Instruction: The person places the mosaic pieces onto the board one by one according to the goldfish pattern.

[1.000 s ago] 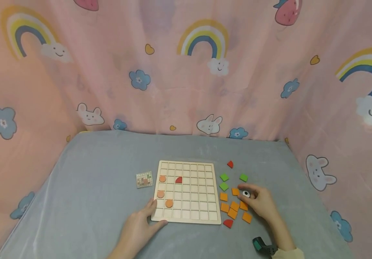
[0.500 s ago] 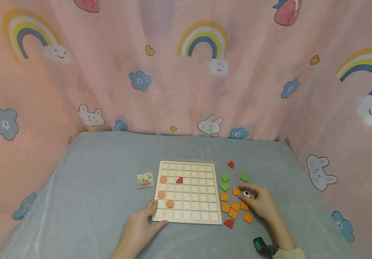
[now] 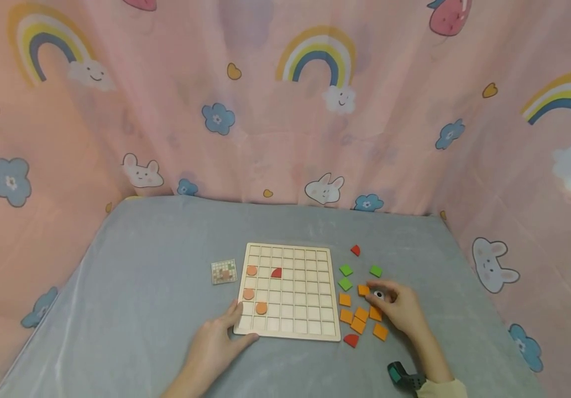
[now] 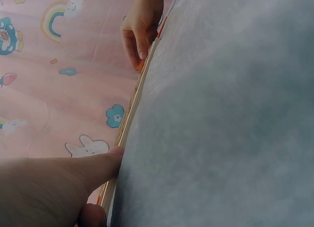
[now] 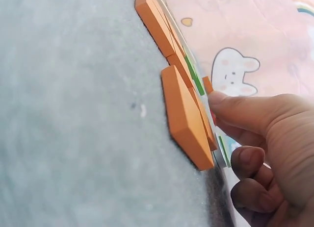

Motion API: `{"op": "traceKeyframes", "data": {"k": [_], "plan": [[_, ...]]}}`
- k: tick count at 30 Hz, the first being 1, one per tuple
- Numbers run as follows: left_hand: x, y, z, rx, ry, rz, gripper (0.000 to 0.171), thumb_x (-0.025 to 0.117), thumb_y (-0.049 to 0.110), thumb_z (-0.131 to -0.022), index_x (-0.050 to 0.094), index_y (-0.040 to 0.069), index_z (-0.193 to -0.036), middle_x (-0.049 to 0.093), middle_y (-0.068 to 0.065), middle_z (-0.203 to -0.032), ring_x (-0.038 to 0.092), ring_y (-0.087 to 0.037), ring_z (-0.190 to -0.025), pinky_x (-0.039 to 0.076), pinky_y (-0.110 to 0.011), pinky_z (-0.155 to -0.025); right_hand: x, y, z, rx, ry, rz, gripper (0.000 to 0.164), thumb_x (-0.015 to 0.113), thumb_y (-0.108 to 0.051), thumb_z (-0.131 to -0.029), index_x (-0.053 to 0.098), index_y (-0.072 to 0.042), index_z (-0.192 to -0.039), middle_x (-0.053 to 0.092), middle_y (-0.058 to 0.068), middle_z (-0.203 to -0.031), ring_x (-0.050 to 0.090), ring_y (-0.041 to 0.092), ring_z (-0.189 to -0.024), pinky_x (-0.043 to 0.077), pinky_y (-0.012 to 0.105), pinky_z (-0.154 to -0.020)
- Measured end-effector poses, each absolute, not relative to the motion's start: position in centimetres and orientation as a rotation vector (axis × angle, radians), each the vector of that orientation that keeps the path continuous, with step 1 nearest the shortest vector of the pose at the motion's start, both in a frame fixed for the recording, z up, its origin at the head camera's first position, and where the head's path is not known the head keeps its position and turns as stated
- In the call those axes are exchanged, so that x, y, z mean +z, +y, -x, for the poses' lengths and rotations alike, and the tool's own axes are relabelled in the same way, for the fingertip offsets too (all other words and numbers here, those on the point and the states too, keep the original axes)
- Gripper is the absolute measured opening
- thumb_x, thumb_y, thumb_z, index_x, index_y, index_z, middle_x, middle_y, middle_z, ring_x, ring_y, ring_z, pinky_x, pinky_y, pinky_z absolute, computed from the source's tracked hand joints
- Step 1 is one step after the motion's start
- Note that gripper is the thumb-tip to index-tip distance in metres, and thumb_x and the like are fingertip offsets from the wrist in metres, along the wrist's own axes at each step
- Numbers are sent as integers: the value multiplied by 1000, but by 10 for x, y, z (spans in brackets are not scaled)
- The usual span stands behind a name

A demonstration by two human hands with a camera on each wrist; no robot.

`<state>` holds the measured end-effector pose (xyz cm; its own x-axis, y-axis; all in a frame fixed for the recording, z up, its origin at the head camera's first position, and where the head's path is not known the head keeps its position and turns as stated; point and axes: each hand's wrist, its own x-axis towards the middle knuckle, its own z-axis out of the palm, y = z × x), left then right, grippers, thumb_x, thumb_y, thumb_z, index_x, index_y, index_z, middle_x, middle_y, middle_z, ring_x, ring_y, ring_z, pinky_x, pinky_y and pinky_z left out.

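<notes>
A pale wooden grid board (image 3: pixel 300 329) lies on the table, bearing several orange discs (image 3: pixel 261 308) and a red quarter-circle tile (image 3: pixel 277 273). At its near left corner my left hand (image 3: pixel 213 345) holds it, thumb along the front edge and fingers at the left edge. To the right of the board, my right hand (image 3: pixel 402 309) pinches an orange square tile (image 3: pixel 363 290) between thumb and index finger; in the right wrist view only a bit of this tile (image 5: pixel 207 84) shows past the thumb. A white tile with a black ring (image 3: pixel 378 295) lies beneath that hand, partly hidden.
Several orange square tiles (image 3: pixel 358 326), green tiles (image 3: pixel 346 270) and two red quarter-circle tiles (image 3: pixel 351 340) lie right of the board. A small pattern card (image 3: pixel 224 272) is left of it. A dark wrist device (image 3: pixel 404 377) is at the right wrist. Pink curtains hang behind.
The head view has shifted slightly. Both hands stay nearly where they were, and the orange tile at the right fingertips has moved only a little away from me.
</notes>
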<state>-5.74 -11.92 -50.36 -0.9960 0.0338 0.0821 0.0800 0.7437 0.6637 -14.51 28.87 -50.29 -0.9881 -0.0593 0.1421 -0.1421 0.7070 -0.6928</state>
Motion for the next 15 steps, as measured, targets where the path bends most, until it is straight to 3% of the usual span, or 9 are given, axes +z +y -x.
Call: {"op": "traceKeyframes", "data": {"k": [8, 15], "plan": [[-503, -119, 57, -1094, -2873, 99, 78, 93, 42, -79, 68, 5, -142, 63, -13, -148, 69, -43, -122, 59, -53, -93, -496, 285, 145, 1089, -2783, -195, 23, 85, -12, -91, 80, -6, -113, 60, 1, -77, 42, 6, -54, 37, 24, -49], [-502, -119, 58, -1103, -2875, 98, 78, 93, 42, -79, 67, 5, -142, 62, -13, -148, 68, -43, -123, 60, -53, -92, -488, 278, 146, 1034, -2793, -224, 21, 85, -16, -92, 82, -10, -112, 75, 9, -104, 45, 7, -59, 37, 25, -52]]}}
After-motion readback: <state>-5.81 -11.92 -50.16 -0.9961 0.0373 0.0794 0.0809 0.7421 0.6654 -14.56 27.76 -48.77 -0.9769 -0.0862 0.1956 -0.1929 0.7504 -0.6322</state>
